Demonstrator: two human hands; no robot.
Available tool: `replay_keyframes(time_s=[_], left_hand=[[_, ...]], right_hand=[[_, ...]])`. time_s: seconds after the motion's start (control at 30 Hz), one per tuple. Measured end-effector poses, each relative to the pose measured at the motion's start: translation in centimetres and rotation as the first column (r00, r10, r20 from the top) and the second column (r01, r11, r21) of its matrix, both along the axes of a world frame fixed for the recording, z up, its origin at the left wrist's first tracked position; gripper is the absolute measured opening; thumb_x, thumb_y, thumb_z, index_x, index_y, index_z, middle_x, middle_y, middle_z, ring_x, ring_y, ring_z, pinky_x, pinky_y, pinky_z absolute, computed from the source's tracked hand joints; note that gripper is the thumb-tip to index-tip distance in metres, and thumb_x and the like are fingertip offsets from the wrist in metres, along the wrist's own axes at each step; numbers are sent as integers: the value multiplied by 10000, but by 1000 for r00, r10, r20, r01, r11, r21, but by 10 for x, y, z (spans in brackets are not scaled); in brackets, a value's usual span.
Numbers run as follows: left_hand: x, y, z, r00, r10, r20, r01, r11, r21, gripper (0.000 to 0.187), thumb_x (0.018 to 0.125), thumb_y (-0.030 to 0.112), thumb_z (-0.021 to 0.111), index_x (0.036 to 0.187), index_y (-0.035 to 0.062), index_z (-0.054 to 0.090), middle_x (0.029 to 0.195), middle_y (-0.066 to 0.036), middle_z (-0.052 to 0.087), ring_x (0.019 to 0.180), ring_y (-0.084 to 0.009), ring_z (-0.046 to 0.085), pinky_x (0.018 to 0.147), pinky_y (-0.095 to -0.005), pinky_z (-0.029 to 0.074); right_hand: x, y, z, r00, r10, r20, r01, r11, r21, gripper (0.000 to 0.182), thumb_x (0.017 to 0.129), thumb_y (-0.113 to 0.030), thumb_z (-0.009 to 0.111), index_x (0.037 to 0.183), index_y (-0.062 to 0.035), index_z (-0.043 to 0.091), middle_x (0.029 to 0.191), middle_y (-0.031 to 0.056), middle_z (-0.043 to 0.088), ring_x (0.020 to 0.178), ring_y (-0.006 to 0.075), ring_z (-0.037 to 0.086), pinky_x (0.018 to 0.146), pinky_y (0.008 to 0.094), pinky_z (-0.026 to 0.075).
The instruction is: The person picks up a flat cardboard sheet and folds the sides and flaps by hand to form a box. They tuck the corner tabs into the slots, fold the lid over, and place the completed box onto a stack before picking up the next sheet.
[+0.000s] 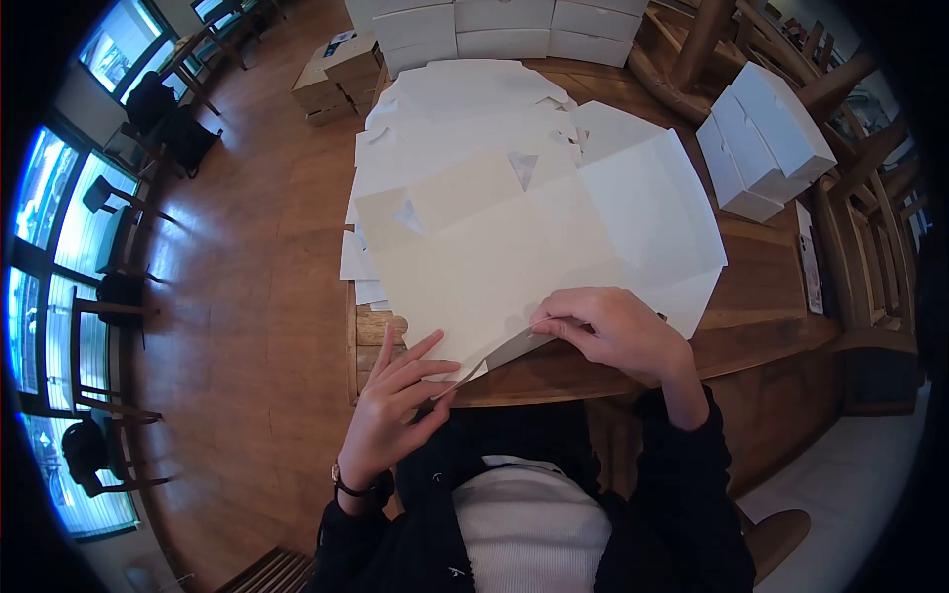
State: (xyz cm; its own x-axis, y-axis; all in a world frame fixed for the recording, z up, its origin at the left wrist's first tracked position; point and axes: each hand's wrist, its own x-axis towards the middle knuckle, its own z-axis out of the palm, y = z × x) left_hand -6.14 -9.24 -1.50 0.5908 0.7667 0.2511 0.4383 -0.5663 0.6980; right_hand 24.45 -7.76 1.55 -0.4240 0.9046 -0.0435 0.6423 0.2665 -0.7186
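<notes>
A large cream cardboard sheet (474,247) lies on top of other white sheets (652,198) on the wooden table. Its near edge is bent up into a narrow flap (509,348). My left hand (395,400) is at the left end of this flap, fingers spread over the sheet and the thumb under the edge. My right hand (618,331) pinches the flap farther right between thumb and fingers. Two pale triangular patches show on the sheet's far part.
Stacked white boxes (504,30) stand at the table's far edge, and more white boxes (756,148) at the right. A phone-like object (810,259) lies near the right edge. Wooden chairs (870,227) are beyond it. Brown boxes (341,74) sit at the far left.
</notes>
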Motion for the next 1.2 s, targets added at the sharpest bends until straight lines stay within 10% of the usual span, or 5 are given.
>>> replay_keyframes(time_s=[0.53,1.2], left_hand=[[45,-9,-7,976,206,63,-215,915,343,209,764,0,824,933,56,716,1008,-76,630,1029,-280,610,1112,-539,404],[47,-2,-22,976,177,126,-212,904,370,178,815,-41,762,896,64,643,940,-58,679,915,-221,643,1123,-525,349]], right_hand=[[-1,4,-1,995,86,52,-90,993,78,146,994,-212,654,1018,-88,728,964,52,682,918,258,641,896,376,437],[-2,4,-1,991,71,-112,-80,994,-81,325,957,-116,711,1279,-108,665,888,69,604,789,195,576,755,331,496]])
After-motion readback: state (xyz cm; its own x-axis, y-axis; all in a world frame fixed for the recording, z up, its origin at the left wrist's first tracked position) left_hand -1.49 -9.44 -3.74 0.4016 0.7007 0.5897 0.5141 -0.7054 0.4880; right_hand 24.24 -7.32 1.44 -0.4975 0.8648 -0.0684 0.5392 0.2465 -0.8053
